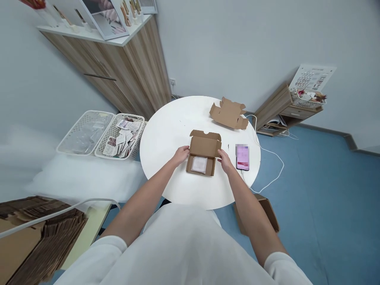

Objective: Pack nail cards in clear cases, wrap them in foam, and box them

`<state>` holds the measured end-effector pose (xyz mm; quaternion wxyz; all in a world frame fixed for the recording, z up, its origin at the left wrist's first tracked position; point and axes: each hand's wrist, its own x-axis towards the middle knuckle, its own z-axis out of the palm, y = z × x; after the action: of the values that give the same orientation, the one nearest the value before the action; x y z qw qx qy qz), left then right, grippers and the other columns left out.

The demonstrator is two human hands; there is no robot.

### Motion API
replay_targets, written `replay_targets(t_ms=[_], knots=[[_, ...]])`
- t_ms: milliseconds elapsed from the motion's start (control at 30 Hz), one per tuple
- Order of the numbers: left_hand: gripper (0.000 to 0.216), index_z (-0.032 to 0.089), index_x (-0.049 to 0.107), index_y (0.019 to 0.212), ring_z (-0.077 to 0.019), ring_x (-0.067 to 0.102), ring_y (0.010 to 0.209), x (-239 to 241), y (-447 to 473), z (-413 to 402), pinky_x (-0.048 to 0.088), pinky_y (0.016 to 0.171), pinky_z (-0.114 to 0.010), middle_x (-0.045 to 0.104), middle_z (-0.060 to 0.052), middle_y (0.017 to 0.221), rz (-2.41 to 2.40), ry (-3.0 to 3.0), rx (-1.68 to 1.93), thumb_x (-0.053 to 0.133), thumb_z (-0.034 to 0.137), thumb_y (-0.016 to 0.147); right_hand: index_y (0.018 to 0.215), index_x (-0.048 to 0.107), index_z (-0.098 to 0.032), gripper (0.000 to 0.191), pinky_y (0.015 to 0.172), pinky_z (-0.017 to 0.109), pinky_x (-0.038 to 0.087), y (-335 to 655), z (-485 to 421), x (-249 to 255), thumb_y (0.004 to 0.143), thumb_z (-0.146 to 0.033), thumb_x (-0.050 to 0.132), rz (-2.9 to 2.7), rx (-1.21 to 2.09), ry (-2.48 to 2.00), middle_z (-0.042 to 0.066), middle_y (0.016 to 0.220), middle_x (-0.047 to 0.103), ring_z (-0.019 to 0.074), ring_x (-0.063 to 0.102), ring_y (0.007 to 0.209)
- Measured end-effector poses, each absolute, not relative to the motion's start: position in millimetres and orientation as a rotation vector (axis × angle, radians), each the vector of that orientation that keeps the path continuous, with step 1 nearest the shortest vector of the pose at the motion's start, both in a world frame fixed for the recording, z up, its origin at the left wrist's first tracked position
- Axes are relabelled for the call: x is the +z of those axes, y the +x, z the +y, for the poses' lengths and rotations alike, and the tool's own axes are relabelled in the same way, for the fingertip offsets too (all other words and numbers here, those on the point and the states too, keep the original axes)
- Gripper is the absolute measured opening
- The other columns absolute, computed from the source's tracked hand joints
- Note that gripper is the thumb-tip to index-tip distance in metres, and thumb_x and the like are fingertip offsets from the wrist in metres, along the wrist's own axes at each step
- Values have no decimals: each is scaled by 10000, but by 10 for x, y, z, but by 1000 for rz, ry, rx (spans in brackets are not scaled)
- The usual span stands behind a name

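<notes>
A small brown cardboard box [205, 144] stands on the white round table [166, 130], its lid raised and tilted back away from me. Inside its tray lies a flat white packet [199, 164]. My left hand [179, 156] grips the box at its left side, near the fold between lid and tray. At the opposite side, my right hand [225, 161] has its fingers closed on the lower right edge of the lid. Parts of the fingers are too small to make out.
A flattened cardboard box [229, 113] lies at the table's back right, and a phone [242, 157] with a white cable [274, 178] sits at the right. White baskets [118, 136] hold cards and clear bags at the left. An open carton [258, 213] rests on the floor.
</notes>
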<state>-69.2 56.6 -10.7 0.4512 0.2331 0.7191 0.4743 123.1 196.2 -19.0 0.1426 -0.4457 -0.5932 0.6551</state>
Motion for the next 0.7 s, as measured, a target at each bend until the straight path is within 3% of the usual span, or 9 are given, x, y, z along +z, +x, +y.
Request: replay_targets(t_ms=[133,300,567,700], knots=[[462,187,560,1091,-185,539,1035,-125,-726,423,410,897,-317,591,-46,1128,1752,730,1192,440,63,662,1121,522,-267,450,853,335,392,1334,1858,-148,672,-260,486,-1867,1780,-1123,14,1145,534,182,489,1010],[497,192,579,1063,-194,550,1024,-187,-645,249,404,910,-331,611,-42,1088,1827,778,1133,413,30,624,1140,522,-274,497,827,332,428,1467,1678,-160,659,-173,447,-2027,1685,-1106,21,1089,515,152,525,890],[434,183,536,1133,-181,558,1015,-156,-600,119,433,858,-307,600,-74,1124,1775,606,1121,435,161,711,1293,348,-260,692,863,366,432,1599,1568,-268,628,-84,420,-2098,1694,-1068,46,1188,517,165,539,989],[427,193,505,1148,-200,596,960,-99,-658,23,452,785,-319,611,-101,1101,1752,426,1085,366,392,797,1308,329,-288,709,922,405,386,1744,1554,-297,635,-82,411,-2196,1667,-1032,33,1193,521,171,515,1048]])
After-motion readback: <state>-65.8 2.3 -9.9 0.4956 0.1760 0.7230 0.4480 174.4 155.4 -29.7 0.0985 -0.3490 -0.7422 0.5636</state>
